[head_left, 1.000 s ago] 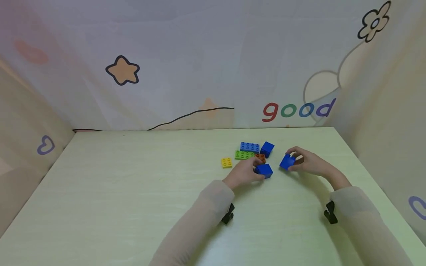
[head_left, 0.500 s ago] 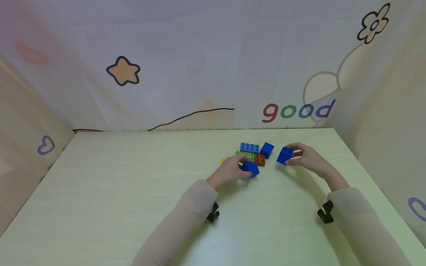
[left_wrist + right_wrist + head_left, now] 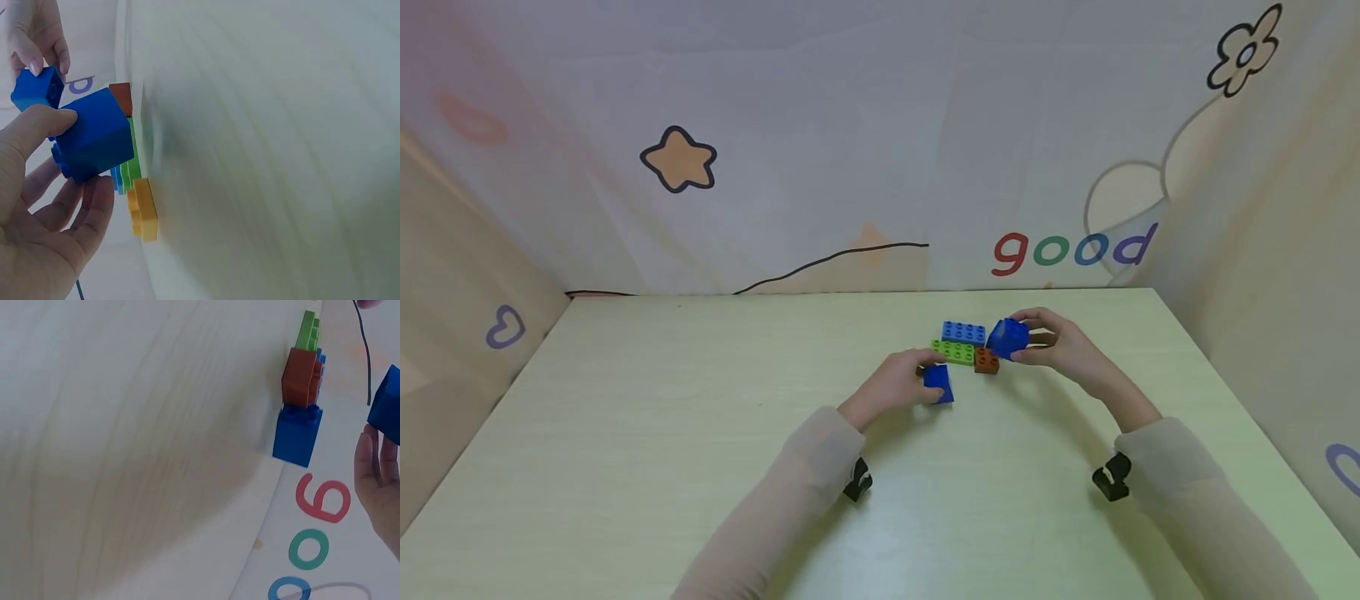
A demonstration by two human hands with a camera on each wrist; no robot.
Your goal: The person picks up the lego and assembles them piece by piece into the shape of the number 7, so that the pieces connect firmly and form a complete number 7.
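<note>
My left hand [image 3: 891, 385] pinches a blue brick [image 3: 937, 384] between thumb and fingers, just above the table; the left wrist view shows this blue brick [image 3: 94, 137] up close. My right hand [image 3: 1067, 350] grips another blue brick [image 3: 1012, 337] by its side, raised from the table. That brick [image 3: 386, 412] appears at the right edge of the right wrist view. Behind it in the head view, a third blue brick is mostly covered; the right wrist view shows this blue brick [image 3: 296, 436] standing on the table beside the brown brick [image 3: 299, 376].
A light blue brick [image 3: 964, 333] and a green brick [image 3: 953, 352] lie side by side, with the brown brick [image 3: 987, 360] at the green one's right end. The left hand hides a yellow brick [image 3: 144, 210] from the head view. A printed cloth [image 3: 820, 167] rises behind the table.
My left hand has moved left with its blue brick, now covering the yellow brick. My right hand has carried its blue brick left and up, in front of the standing blue one, turning it.
</note>
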